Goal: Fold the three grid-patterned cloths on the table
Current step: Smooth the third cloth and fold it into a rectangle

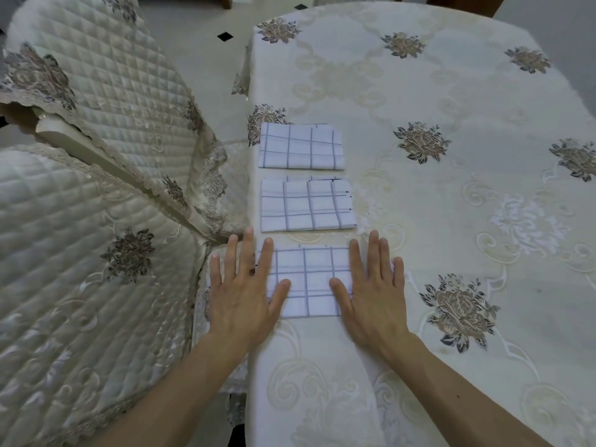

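At table [451, 201] edge, nearest cloth [309, 282] long axis left-right; left hand [245, 295], right hand [374, 298] flat, fingers straight, on ends.

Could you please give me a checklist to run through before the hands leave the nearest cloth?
1. Far cloth folded into a rectangle: ok.
2. Middle cloth folded likewise: ok.
3. Near cloth folded and flat: ok.
4. Left hand and right hand rest on its ends, fingers straight: ok.
5. Three cloths apart in one row on the table: ok.
6. Near cloth's left edge squared: cannot tell, hand covers it.
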`<control>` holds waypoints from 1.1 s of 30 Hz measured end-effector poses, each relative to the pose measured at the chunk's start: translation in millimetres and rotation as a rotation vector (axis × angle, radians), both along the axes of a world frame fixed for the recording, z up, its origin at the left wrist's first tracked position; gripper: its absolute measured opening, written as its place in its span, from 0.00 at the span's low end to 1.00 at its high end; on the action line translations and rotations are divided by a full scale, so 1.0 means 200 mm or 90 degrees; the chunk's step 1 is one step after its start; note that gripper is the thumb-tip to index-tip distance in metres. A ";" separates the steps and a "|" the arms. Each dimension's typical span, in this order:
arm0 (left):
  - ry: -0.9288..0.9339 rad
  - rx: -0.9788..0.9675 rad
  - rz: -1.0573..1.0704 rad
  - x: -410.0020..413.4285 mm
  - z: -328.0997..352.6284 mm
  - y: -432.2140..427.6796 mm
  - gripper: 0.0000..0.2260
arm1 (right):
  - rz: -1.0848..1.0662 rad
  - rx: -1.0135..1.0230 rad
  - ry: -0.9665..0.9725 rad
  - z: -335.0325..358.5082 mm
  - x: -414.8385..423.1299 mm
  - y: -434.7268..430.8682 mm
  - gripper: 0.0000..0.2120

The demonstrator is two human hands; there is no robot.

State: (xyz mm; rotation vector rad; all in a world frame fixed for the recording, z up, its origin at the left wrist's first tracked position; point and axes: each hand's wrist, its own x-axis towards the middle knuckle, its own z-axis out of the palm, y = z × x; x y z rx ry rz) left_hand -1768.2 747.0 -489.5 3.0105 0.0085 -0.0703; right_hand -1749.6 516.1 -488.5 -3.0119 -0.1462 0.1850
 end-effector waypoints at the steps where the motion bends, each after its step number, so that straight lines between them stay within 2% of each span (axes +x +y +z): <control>1: 0.004 -0.004 0.005 0.00 0.00 0.00 0.34 | -0.007 0.002 0.002 0.00 0.00 0.00 0.37; 8: 0.017 -0.021 0.012 0.00 0.01 0.00 0.35 | -0.015 0.034 0.005 0.01 0.00 -0.01 0.36; 16: 0.025 -0.098 0.072 0.09 0.05 0.02 0.37 | -0.086 0.168 -0.026 0.09 0.07 0.02 0.39; 22: 0.036 -0.113 0.097 0.20 0.09 0.01 0.37 | -0.106 0.147 -0.004 0.08 0.21 0.05 0.42; 33: 0.039 -0.150 0.116 0.20 0.11 0.02 0.37 | -0.084 0.158 0.009 0.08 0.21 0.04 0.41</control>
